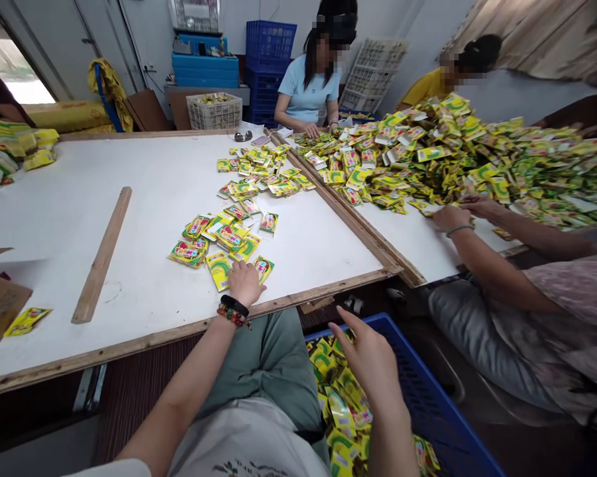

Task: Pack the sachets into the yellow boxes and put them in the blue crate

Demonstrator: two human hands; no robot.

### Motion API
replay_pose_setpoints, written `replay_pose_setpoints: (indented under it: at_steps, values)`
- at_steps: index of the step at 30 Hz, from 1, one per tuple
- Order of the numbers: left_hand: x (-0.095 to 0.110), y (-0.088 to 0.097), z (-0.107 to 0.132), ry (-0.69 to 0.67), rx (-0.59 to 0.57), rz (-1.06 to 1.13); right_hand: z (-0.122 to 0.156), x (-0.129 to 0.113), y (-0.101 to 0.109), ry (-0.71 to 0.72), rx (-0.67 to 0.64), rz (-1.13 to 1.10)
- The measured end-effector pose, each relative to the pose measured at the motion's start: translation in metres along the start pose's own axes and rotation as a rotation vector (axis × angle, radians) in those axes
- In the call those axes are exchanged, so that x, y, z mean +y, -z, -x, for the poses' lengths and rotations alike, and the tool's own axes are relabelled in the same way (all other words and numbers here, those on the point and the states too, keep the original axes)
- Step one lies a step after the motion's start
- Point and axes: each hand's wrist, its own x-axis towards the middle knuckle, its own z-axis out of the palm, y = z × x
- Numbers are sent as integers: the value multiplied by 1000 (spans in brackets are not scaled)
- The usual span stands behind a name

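Note:
My left hand (246,281), with a dark band and beaded bracelets at the wrist, rests near the table's front edge. Its fingers lie apart, touching or just over a yellow-green packet (218,270); another packet (264,267) is beside it, partly behind the fingers. Just beyond spreads a loose group of small printed packets (231,235). My right hand (370,358) is in the air above a blue crate (442,391), thumb and forefinger apart, nothing seen between them. Many yellow packets (340,404) fill the crate, partly hidden by my right arm.
A wooden strip (102,258) lies on the white table (159,185). Raised wooden edging (348,212) divides it from a large packet heap (437,159), where co-workers' hands (452,215) work. At left are a cardboard box (0,311) and a lone packet (27,321).

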Motion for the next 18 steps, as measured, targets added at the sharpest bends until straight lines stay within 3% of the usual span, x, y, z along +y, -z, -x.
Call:
replay_pose_setpoints:
  at_steps: [3,6,8,11,14,16,18]
  values:
    - [5,7,0,-137,28,-7,-22,-27,-22,175,41,-246]
    - [5,13,15,-451,236,45,-50,-56,-36,293,101,-451]
    - [4,11,26,-626,397,191,-65,-69,-42,317,19,-636]
    - [0,-3,37,-536,536,649,-71,-84,-56,228,-129,-1060]
    - [0,-21,44,-356,386,1023,-60,-95,-76,63,-174,-1445]
    - [1,-29,46,-312,276,1071,-50,-99,-87,-14,-210,-1580]
    - [2,-33,46,-295,256,1042,-43,-100,-90,-60,-229,-1640]
